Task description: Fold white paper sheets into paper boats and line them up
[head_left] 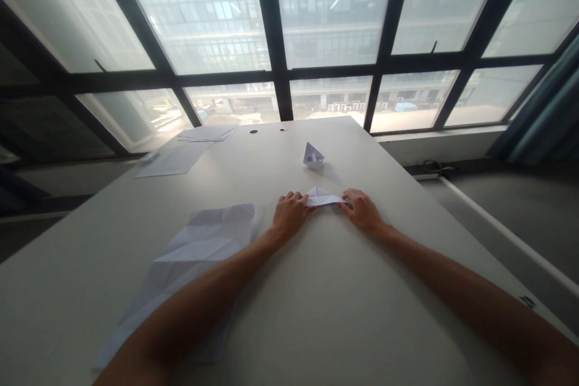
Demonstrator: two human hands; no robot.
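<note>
A small piece of folded white paper (pixel 322 198) lies on the white table (pixel 344 301), with a triangular peak at its far side and a flat band along its near side. My left hand (pixel 290 215) grips its left end, thumb below and fingers curled on top. At the opposite end my right hand (pixel 362 208) pinches the paper between thumb and fingers. Just beyond the hands stands a folded paper boat (pixel 313 157) with a pointed peak, apart from both hands.
A creased sheet of paper (pixel 199 247) lies under and beside my left forearm. Flat white sheets (pixel 176 160) rest at the table's far left. Two dark round spots, one a hole (pixel 253 131), mark the far end. Windows (pixel 325 12) stand behind; a blue curtain (pixel 538 114) hangs at right.
</note>
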